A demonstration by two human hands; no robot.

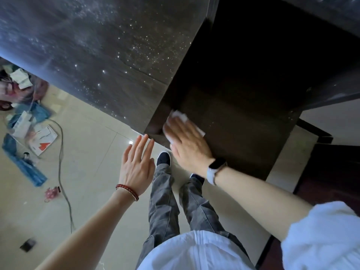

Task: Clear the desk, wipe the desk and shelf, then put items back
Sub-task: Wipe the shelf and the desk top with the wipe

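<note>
A dark wooden desk top (101,61), dusty and speckled, fills the upper left. Beside it sits a lower dark shelf (243,121). My right hand (187,141) lies flat on the shelf near its left front corner and presses a white wipe (180,114) against the surface; the wipe shows beyond my fingertips and at both sides of the hand. My left hand (136,164) hovers with straight fingers just off the desk's front corner, holding nothing.
Cleared items lie on the pale tiled floor at left: blue plastic bags (25,166), papers and boxes (41,140), a grey cable (62,172), a small pink thing (51,192). My legs and dark shoes (163,158) stand close to the shelf's front edge.
</note>
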